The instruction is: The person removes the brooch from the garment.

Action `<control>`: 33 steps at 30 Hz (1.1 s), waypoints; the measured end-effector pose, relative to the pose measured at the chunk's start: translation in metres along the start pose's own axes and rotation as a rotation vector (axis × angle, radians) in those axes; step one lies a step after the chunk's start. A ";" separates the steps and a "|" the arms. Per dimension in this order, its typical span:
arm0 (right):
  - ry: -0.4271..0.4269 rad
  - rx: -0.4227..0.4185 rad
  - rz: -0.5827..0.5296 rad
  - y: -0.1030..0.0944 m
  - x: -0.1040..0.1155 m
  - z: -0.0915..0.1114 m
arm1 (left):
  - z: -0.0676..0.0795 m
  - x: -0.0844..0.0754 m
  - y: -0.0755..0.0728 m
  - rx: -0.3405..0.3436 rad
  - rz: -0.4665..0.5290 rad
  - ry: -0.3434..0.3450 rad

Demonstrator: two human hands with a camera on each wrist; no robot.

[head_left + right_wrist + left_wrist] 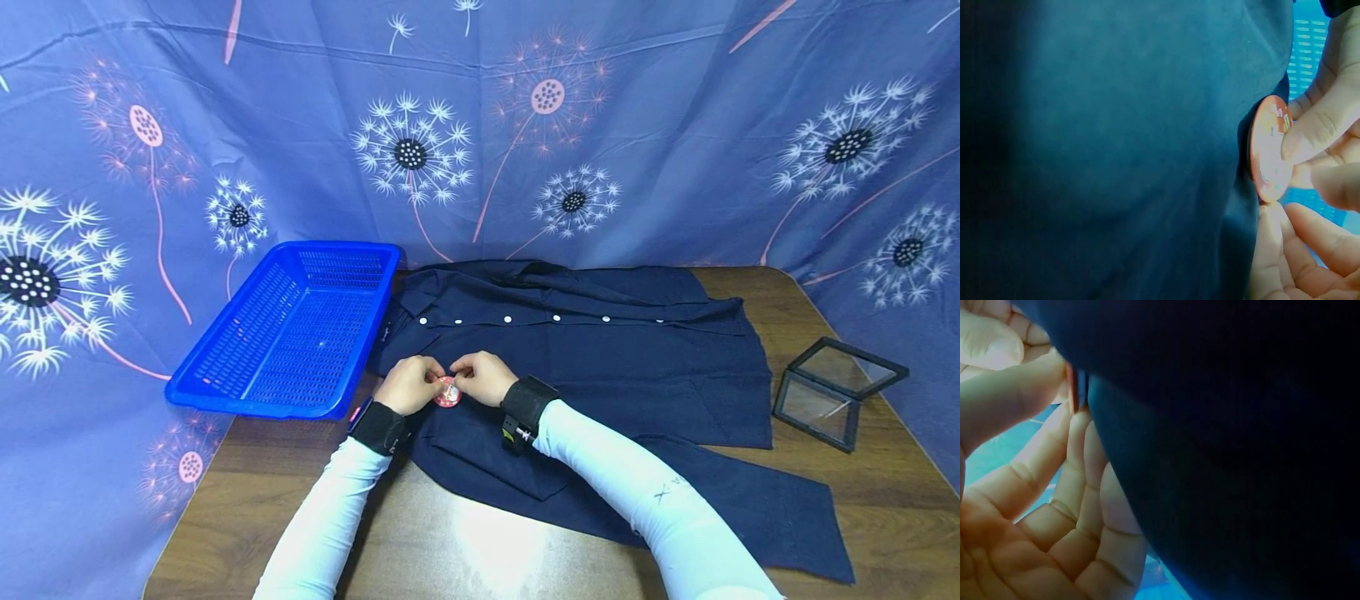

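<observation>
A round red badge (448, 392) with a printed picture sits against the dark navy shirt (600, 367), near its left end. My left hand (408, 386) pinches the badge; in the right wrist view its thumb (1316, 134) presses the badge's printed face (1269, 147). From the other side, my right hand (483, 377) has its curled fingertips at the badge's edge. Edge-on in the left wrist view, the badge (1073, 387) stands close against the dark cloth (1210, 456). The badge's back is mostly hidden by cloth and fingers.
A blue plastic basket (281, 412) stands at the left of the wooden table (300, 467). On the right lies a hinged black frame (817, 396) with clear panels, opened out. White buttons run along the shirt. A patterned blue cloth (480, 133) hangs behind the table.
</observation>
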State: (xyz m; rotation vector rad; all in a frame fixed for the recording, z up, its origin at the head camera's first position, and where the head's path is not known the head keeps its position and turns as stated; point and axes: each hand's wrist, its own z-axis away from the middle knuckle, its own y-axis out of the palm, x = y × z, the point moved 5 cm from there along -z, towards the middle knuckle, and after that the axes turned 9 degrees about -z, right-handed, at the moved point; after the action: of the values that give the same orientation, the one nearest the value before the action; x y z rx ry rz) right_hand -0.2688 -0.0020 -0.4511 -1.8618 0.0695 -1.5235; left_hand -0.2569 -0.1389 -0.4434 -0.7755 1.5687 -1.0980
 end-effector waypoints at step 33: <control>-0.012 0.008 0.016 0.008 0.002 -0.003 | 0.012 -0.001 0.000 0.008 -0.076 0.052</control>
State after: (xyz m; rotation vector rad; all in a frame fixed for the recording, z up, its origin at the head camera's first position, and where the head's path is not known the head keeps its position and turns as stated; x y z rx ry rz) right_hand -0.2678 -0.0099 -0.4537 -1.8596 0.0721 -1.4991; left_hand -0.2454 -0.1406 -0.4438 -0.8135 1.5882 -1.1872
